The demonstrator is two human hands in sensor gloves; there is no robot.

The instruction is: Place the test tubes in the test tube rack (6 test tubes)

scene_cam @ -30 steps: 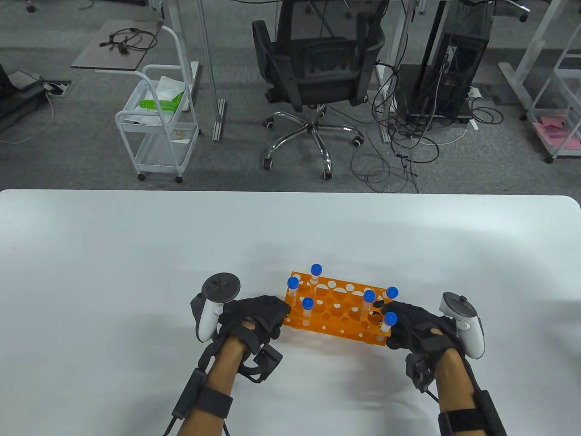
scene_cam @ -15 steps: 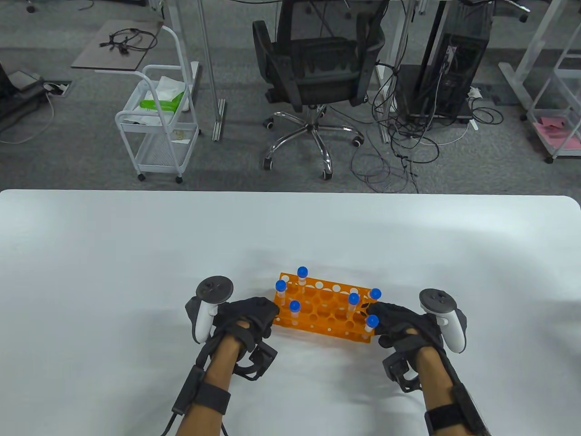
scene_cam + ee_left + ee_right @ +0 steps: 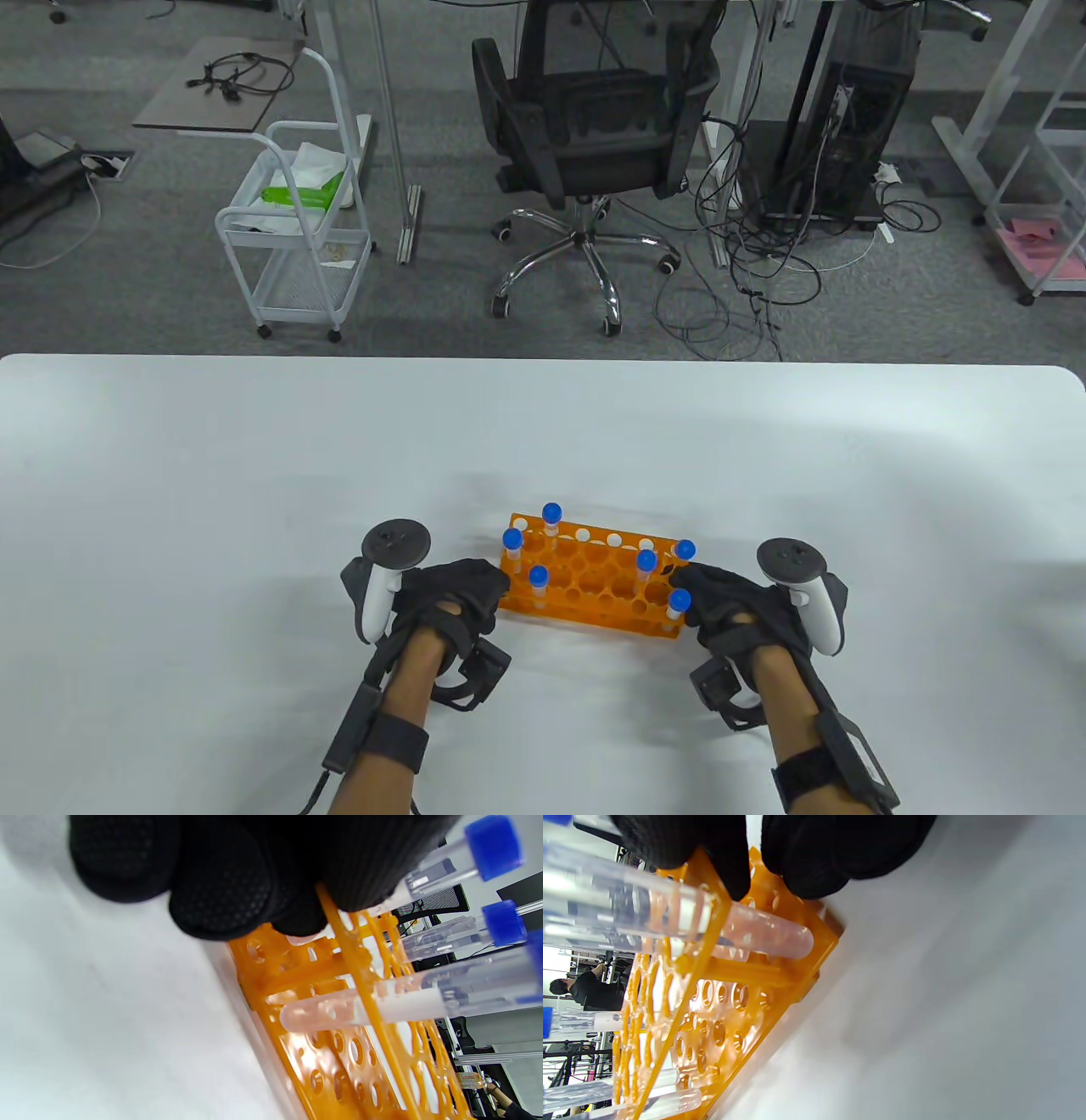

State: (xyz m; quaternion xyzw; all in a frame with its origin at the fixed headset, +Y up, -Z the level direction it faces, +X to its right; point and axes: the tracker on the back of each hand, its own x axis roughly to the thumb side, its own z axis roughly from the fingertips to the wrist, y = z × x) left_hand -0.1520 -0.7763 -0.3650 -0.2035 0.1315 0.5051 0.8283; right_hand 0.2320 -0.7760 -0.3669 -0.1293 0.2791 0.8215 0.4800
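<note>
1. You have one orange plastic test tube rack (image 3: pixel 594 581) with many round holes. It sits on the white table (image 3: pixel 212 492), near the edge by you.
2. Six clear test tubes with blue caps stand up in the rack. Three are at its left end: (image 3: pixel 551 519), (image 3: pixel 512 547) and (image 3: pixel 538 584). Three are at its right end: (image 3: pixel 685 553), (image 3: pixel 646 569) and (image 3: pixel 678 608).
3. You have two hands in black gloves. Your left hand (image 3: pixel 454 594) grips the left end of the rack. Your right hand (image 3: pixel 725 598) grips the right end.
4. The left wrist view shows your left fingers (image 3: pixel 220 878) pressed on the orange frame, with three tubes just beside them.
5. The right wrist view shows your right fingers (image 3: pixel 814 853) on the other end, next to a tube's round bottom (image 3: pixel 780 935).
6. Your fingertips hide the rack's end walls in the table view. The wrist views cut off some tube caps.
7. A white tracker is strapped on the back of each hand, two in all.
</note>
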